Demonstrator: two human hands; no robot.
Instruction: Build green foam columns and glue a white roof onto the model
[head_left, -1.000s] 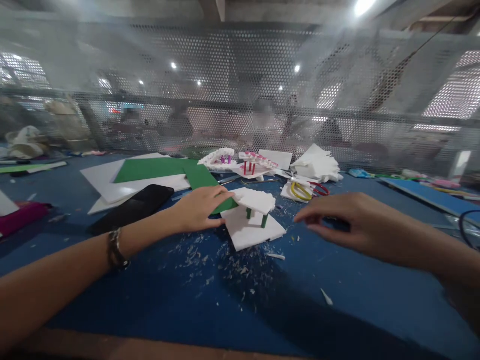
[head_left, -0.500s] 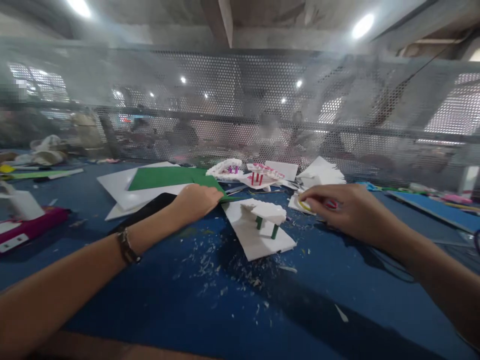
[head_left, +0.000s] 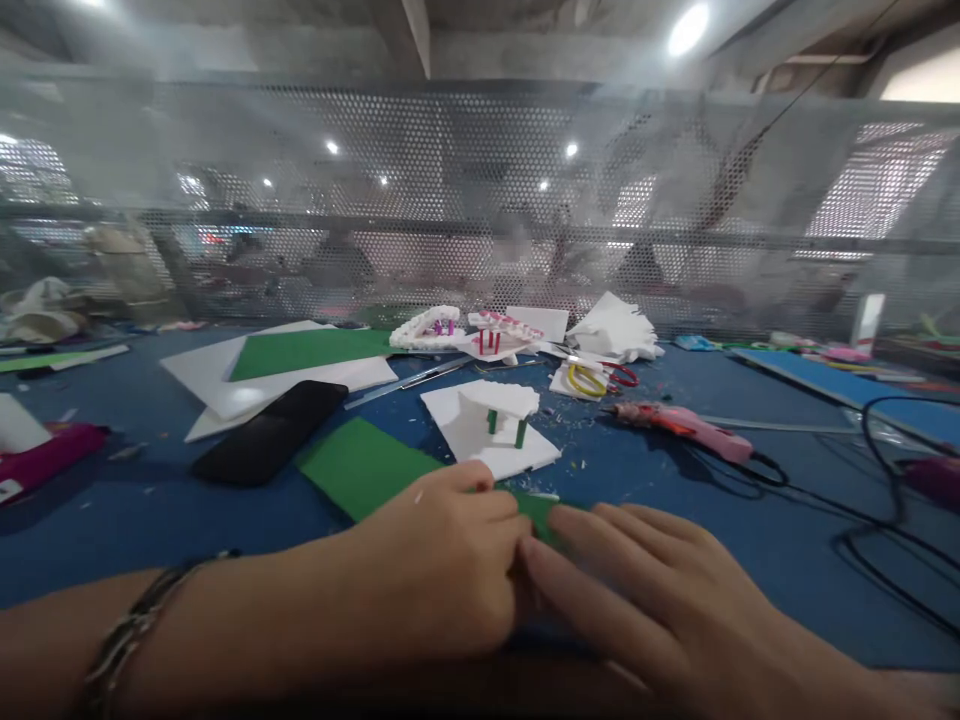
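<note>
My left hand [head_left: 442, 560] is curled at the front of the table, closed on a green sheet [head_left: 367, 465] that spreads out to its left and beyond it. Against its fingertips rests my right hand [head_left: 652, 580], its fingers stretched and apart, touching the sheet's right end; motion blurs it slightly. Just past both hands lies a white board [head_left: 480, 440] bearing a small scalloped white top [head_left: 502, 400] on green posts. Scissors with yellow and red handles [head_left: 589, 380] rest farther back, beside white offcuts.
A pink corded tool [head_left: 690, 430] lies at right, its black cable [head_left: 862, 520] looping toward the edge. At left are a black phone [head_left: 270, 435] and a magenta object [head_left: 52, 450]. Small white models [head_left: 495, 335] and a large green sheet [head_left: 307, 352] stand behind, before a mesh screen [head_left: 420, 200].
Both hands have come back toward me and together, the left bringing the green sheet off the phone. My right hand has left the scissors, and the pink tool now shows.
</note>
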